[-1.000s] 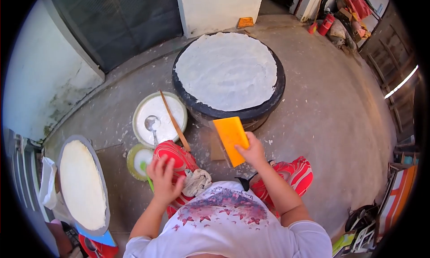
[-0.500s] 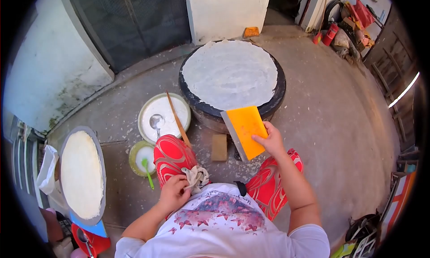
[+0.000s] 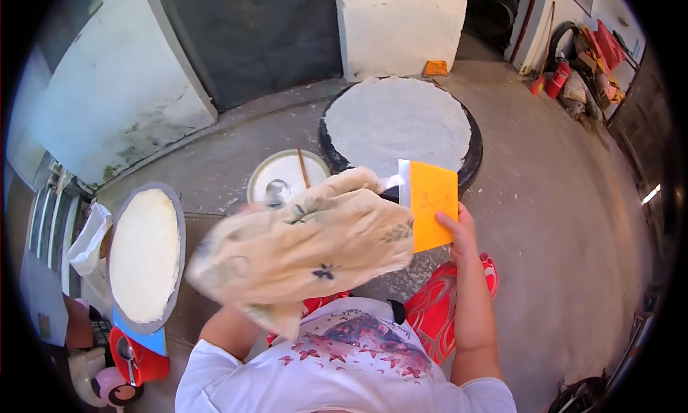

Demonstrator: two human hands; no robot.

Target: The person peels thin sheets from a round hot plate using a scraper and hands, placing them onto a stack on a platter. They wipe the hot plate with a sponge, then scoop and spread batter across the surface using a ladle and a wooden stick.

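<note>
A yellow scraper point(image 3: 433, 206) with a pale blade edge stands upright in my right hand point(image 3: 462, 230), thumb across its face. A beige patterned cloth point(image 3: 315, 244) spreads in the air over my lap, its upper corner close to the blade. The cloth hides my left hand; only the left forearm shows below it. Beyond them a round black griddle point(image 3: 474, 155) carries a wide white sheet of batter point(image 3: 398, 122). The bowl of white batter point(image 3: 261, 171), with a ladle and a wooden stick point(image 3: 303, 168), is partly behind the cloth.
On the left, a round board point(image 3: 180, 234) bears a pale flat disc point(image 3: 145, 255). Near it are a white bag point(image 3: 91, 237) and a red bucket point(image 3: 150, 364). An orange object point(image 3: 435, 68) lies by the wall, and a red cylinder point(image 3: 557, 79) with piled items stands at back right.
The cloth, earlier bunched on my left knee, has been lifted and spread out towards the scraper. The scraper is more upright. The whole view has shifted, with the griddle now farther right.
</note>
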